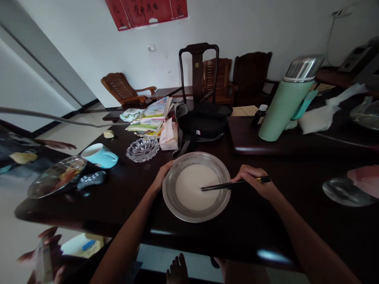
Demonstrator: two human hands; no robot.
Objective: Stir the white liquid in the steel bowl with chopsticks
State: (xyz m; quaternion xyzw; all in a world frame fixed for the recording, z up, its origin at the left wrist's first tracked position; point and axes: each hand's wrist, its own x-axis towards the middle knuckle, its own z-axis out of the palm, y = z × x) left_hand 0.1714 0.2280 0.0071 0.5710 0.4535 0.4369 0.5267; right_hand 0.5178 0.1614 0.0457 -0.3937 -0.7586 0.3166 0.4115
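Note:
A round metal bowl [168, 197] stands on the dark table in front of me, holding a smooth white liquid [192, 177]. My left hand [162, 173] grips the bowl's left side near the rim, its fingers partly hidden behind the bowl. Closed around a pair of dark chopsticks [220, 185] with gold bands is my right hand [254, 179], to the right of the bowl. The chopsticks cross the right rim, and their tips dip into the liquid near its middle.
Left on the table [124, 197] are a light blue mug [100, 155], game controller [91, 179], glass dish [143, 149] and glass bowl [38, 189]. Behind stand a tissue box [168, 138], books [151, 118] and black bag [203, 124]. A green thermos [286, 102] stands right. Another person's hand [47, 252] shows lower left.

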